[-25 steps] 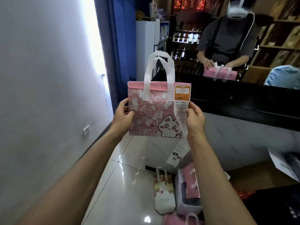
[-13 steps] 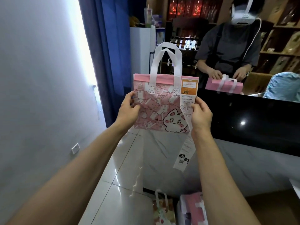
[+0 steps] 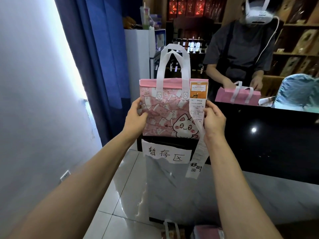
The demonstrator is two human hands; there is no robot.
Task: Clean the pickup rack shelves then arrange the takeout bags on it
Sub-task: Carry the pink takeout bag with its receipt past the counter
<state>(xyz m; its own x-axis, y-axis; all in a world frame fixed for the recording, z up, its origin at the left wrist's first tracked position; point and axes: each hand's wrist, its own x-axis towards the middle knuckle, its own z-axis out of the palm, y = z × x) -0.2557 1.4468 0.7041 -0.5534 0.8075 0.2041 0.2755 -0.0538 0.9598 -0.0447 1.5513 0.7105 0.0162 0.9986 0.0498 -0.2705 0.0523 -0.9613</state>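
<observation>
Both hands [image 3: 136, 118] [image 3: 214, 120] gripping bag [image 3: 165, 111] (base hidden)

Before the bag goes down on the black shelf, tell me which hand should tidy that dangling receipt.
Right, probably. The right hand grips the pink bag on the edge where the receipt hangs, fingers already beside the strip. The left hand holds the far edge and can steady the bag.

Two hands: left hand [image 3: 136, 118], right hand [image 3: 214, 120]. Two pink takeout bags in plain sight: cat-print bag [image 3: 170, 111], counter bag [image 3: 238, 96]. One hanging receipt [image 3: 198, 128]. One handwritten sign [image 3: 166, 153]. Perhaps two more bags at the bottom edge [image 3: 170, 230], cropped.
</observation>
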